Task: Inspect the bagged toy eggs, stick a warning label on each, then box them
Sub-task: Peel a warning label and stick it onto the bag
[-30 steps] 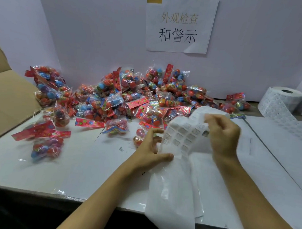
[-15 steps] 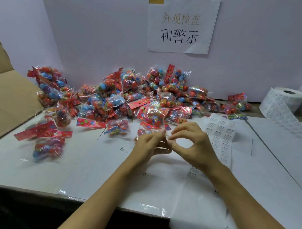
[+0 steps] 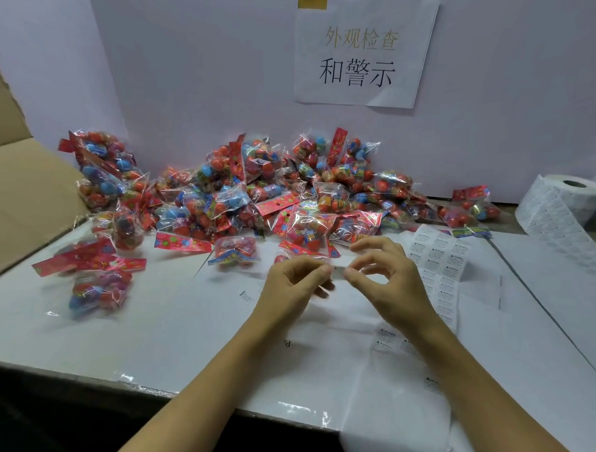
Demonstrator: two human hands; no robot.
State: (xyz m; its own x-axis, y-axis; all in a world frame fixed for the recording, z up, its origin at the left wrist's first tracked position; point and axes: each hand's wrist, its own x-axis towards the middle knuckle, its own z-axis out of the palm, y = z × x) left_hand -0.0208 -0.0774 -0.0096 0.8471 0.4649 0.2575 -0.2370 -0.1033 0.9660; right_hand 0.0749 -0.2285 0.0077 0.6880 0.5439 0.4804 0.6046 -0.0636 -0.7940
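Two hands (image 3: 339,273) pinching small label (image 3: 338,272), white table (image 3: 150,339), bagged eggs (image 3: 257,194) piled by wall (image 3: 194,70)

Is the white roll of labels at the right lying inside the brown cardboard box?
No, the white roll of labels stands on the table's right, the brown cardboard box at left.

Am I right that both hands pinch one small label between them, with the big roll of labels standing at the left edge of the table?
Not quite. The head view shows the roll of labels at the right edge of the table, not the left; a cardboard box is on the left. The rest holds: left hand and right hand pinch one small label between them.
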